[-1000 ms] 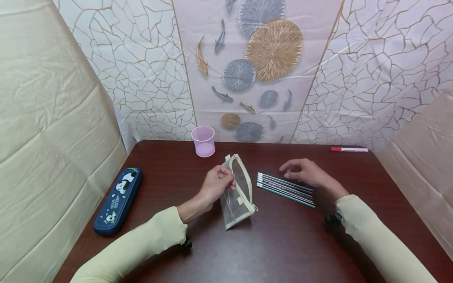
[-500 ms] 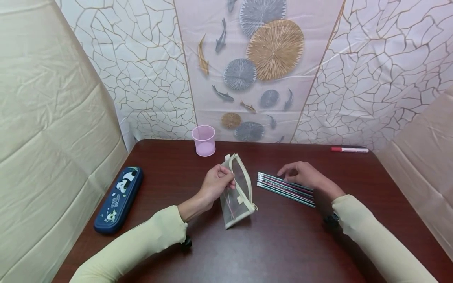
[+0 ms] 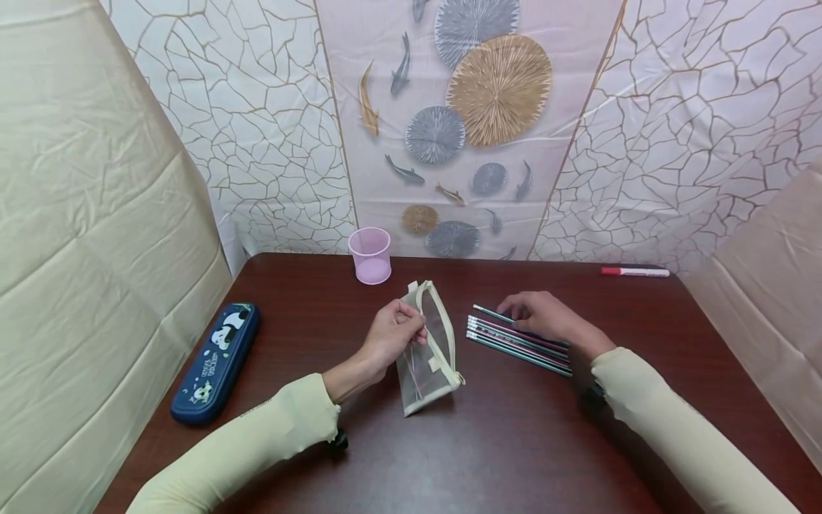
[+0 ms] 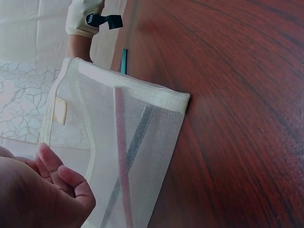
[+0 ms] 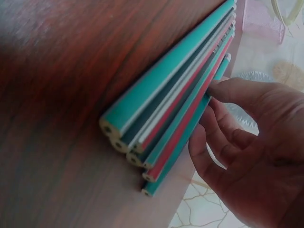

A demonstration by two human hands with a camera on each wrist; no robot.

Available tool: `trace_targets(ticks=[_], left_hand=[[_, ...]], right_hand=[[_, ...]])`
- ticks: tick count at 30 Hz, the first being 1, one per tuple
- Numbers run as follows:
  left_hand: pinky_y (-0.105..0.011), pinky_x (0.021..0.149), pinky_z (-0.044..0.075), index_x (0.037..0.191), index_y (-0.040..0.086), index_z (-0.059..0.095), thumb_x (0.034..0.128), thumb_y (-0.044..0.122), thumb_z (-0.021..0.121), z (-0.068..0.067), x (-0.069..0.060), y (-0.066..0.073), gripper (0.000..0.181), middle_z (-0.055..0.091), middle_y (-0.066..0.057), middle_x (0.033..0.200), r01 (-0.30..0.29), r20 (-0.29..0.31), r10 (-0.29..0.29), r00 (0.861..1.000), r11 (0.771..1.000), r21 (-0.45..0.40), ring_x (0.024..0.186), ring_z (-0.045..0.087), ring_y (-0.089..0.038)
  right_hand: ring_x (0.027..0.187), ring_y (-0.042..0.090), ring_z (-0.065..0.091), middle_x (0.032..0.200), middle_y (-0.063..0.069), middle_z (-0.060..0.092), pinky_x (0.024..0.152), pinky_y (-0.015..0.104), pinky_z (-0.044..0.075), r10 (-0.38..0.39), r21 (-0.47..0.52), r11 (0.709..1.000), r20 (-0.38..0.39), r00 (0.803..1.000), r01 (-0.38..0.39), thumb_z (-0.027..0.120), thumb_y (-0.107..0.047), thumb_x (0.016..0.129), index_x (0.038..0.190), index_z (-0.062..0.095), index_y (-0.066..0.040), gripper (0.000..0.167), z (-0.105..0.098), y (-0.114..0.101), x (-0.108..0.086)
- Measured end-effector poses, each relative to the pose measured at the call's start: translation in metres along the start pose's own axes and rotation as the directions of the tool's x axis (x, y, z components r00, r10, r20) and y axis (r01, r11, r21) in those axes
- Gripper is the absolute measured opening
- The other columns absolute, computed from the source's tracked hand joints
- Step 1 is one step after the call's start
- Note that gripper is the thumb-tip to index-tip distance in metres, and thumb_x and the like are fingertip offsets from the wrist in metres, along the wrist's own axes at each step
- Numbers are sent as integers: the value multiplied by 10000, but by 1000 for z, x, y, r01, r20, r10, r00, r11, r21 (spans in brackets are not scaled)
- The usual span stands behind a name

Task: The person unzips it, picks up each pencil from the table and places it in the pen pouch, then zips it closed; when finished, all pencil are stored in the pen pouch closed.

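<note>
With thumb and fingers curled, my left hand grips the edge of a cream mesh pencil pouch, which stands tilted with its zip opening spread. Through the mesh in the left wrist view, a red pencil and a dark pencil lie crossed inside. My right hand pinches a green pencil at the far side of a row of pencils. In the right wrist view thumb and fingers meet around that pencil, slightly apart from its neighbours at the eraser end.
A pink mesh cup stands at the table's back edge. On the left lies a dark blue panda pencil case. A red-capped white marker lies at the back right. Patterned cloth hangs behind the table.
My right hand has come down and slightly left onto the pencils, taken the far green pencil and slid it away from the row. The pouch has shifted slightly left in my left hand.
</note>
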State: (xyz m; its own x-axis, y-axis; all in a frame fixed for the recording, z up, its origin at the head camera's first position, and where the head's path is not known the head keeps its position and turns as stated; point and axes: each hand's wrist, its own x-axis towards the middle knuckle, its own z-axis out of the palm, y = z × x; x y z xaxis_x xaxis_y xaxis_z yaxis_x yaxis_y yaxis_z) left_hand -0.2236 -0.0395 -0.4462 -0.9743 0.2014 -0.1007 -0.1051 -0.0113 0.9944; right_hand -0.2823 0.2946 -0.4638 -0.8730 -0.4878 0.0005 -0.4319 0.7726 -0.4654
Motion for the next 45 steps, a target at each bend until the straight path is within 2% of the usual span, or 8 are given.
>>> trace_targets(ticks=[11, 16, 20, 24, 29, 32, 38, 45], left_hand=[[-236, 686, 586, 1076, -25, 556, 957, 26, 606, 0, 1, 1, 138, 679, 17, 708, 0, 10, 0, 1000, 1000, 4, 609, 665, -58], [-236, 691, 591, 1077, -28, 557, 957, 29, 608, 0, 1, 2, 142, 680, 18, 707, 5, 16, -5, 1000, 1000, 3, 610, 666, -58], [-237, 685, 590, 1075, -27, 560, 959, 29, 607, 0, 1, 2, 136, 682, 19, 704, 10, 17, -10, 1000, 1000, 5, 606, 668, -58], [-231, 677, 590, 1073, -22, 562, 958, 26, 608, 1, 2, 2, 132, 684, 18, 706, 15, 16, -15, 1000, 1000, 6, 604, 672, -55], [-235, 679, 594, 1076, -22, 563, 959, 20, 609, 1, 2, 1, 132, 686, 18, 708, 16, 17, -17, 1000, 1000, 7, 603, 672, -55], [-241, 683, 596, 1069, -16, 565, 957, 18, 609, 1, 2, 0, 125, 687, 16, 708, 13, 18, -13, 1000, 1000, 9, 602, 670, -55], [-232, 665, 584, 1042, 13, 569, 949, 20, 613, 1, 1, 1, 103, 690, 12, 704, 15, 2, -15, 1000, 1000, 13, 600, 669, -57], [-229, 655, 568, 1059, -5, 568, 954, 33, 616, 1, 2, 1, 121, 691, 14, 706, 12, 5, -12, 1000, 1000, 25, 601, 669, -58]], right_hand=[[833, 159, 672, 921, 22, 764, 745, 391, 584, 31, -78, 996, -43, 999, -35, 772, -24, 885, 1126, 790, -156, 275, 1, -4, 8], [815, 152, 681, 888, -9, 755, 739, 396, 565, 45, -77, 996, -133, 990, -56, 773, -55, 875, 1115, 758, -152, 260, -5, -15, 13], [806, 150, 678, 881, -21, 733, 750, 365, 517, 46, 4, 999, -265, 963, -47, 777, -87, 858, 1099, 695, -157, 264, -14, -37, 15], [851, 175, 662, 948, 60, 704, 767, 299, 533, 32, 165, 986, -389, 921, 35, 739, -31, 849, 1127, 639, -101, 303, -22, -70, 16], [858, 146, 675, 1015, 168, 692, 779, 188, 564, 37, 364, 919, -469, 882, 155, 685, 38, 881, 1164, 597, -16, 302, -19, -110, 17], [850, 129, 680, 1027, 187, 674, 762, 231, 604, 68, 483, 853, -476, 877, 196, 676, 59, 908, 1168, 580, 10, 281, -13, -130, 18], [829, 123, 694, 1033, 120, 618, 709, 442, 673, 148, 729, 658, -371, 917, 189, 644, 70, 956, 1199, 525, 55, 272, 3, -151, 20], [814, 163, 688, 1042, 147, 619, 745, 503, 670, 209, 816, 575, -217, 954, 60, 633, 54, 967, 1260, 474, 58, 334, 23, -151, 19]])
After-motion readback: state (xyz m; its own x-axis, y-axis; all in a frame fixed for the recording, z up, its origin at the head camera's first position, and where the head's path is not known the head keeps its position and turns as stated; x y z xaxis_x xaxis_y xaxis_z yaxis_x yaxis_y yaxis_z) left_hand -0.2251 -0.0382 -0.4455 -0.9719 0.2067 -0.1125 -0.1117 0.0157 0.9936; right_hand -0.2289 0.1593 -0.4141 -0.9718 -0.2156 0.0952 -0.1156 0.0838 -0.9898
